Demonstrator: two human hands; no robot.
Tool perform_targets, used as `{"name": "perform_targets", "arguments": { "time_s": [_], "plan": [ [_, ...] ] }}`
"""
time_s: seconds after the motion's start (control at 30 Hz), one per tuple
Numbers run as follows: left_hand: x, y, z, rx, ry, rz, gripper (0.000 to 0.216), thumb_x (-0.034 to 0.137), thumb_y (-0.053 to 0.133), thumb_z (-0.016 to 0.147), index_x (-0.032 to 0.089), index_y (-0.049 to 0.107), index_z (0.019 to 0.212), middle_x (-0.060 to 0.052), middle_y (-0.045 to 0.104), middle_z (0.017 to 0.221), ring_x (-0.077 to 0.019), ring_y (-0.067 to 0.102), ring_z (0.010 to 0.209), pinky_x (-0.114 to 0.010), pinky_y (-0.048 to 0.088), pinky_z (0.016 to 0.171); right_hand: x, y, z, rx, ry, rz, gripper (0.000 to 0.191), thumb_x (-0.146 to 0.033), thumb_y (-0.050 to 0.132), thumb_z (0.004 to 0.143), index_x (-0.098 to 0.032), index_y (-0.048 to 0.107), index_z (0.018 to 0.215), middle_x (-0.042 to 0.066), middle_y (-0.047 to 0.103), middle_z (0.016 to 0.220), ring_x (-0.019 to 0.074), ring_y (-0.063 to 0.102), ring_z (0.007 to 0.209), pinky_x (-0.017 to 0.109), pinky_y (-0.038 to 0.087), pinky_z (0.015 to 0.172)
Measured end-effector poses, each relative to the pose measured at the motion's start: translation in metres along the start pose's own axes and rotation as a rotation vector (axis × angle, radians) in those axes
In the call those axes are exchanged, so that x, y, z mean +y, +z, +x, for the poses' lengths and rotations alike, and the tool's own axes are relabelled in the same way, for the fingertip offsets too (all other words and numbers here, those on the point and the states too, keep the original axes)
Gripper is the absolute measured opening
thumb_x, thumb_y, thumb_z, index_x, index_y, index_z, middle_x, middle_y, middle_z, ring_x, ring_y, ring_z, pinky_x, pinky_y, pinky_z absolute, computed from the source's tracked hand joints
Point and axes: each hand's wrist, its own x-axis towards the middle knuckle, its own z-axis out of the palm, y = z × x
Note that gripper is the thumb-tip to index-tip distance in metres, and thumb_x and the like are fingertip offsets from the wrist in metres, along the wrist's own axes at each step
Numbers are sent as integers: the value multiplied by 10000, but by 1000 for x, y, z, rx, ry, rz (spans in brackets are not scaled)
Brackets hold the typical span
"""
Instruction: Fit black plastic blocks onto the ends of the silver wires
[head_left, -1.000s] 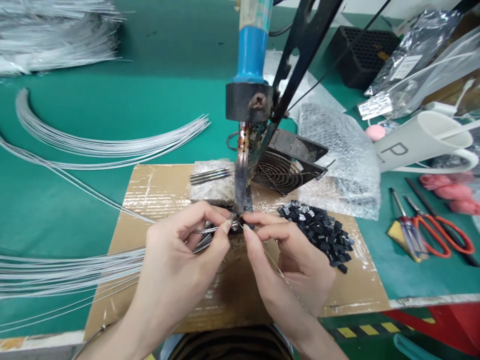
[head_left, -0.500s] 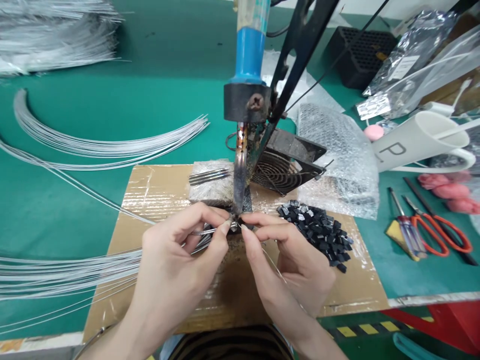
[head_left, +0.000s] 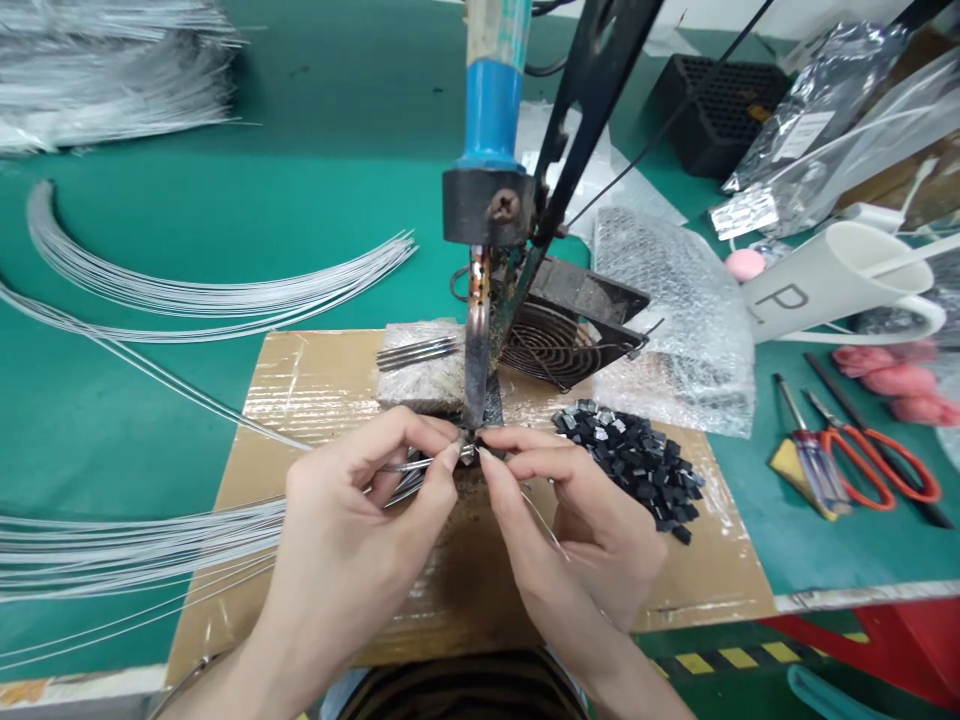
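My left hand [head_left: 360, 530] pinches the ends of a bundle of thin grey wires [head_left: 135, 545] that trails off to the left. My right hand [head_left: 592, 530] pinches a small black part right under the tip of a mounted soldering iron [head_left: 478, 340] with a blue handle; a thin strand of solder runs back over its palm. Both sets of fingertips meet at the iron's tip, above a taped cardboard sheet [head_left: 720, 570].
A pile of small black parts [head_left: 634, 465] lies right of my hands. Behind stand a small fan [head_left: 562, 335], bubble wrap [head_left: 675, 320] and a sponge block [head_left: 420, 370]. Orange scissors [head_left: 877, 460] and a screwdriver [head_left: 806, 460] lie at the right. More curved wires [head_left: 217, 295] lie on the green mat.
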Motion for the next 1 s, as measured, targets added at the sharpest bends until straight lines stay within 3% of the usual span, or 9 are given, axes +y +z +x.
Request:
{"name": "perform_targets", "arguments": {
  "time_s": [0.5,0.8,0.9,1.0],
  "plan": [
    [1,0,0,5,12,-3,108,203,708,816,250,743,725,51,771,757,-117,746,697,-137,538,565,0,1,0,-5,-8,8,233,31,746,865,-190,739,939,12,812,1052,152,780,989,290,598,971],
    [-6,2,0,-9,28,17,114,201,698,828,250,730,731,45,787,784,-141,760,725,-182,532,554,0,-2,-1,-23,61,-3,174,-36,739,894,-207,704,891,16,811,1055,168,778,995,306,593,955],
    [-9,-2,-7,13,89,139,116,207,674,869,258,716,773,42,794,824,-151,759,732,-221,487,499,-2,-7,0,3,93,-33,147,-79,732,916,-213,681,885,14,797,1018,173,768,972,313,591,908],
    [-14,-10,-22,127,304,415,121,152,651,907,247,671,835,36,818,893,-129,720,659,-263,476,531,-1,-19,3,163,147,-129,67,-166,715,967,-220,681,949,-29,727,825,133,709,751,274,557,734]
  ]
}}
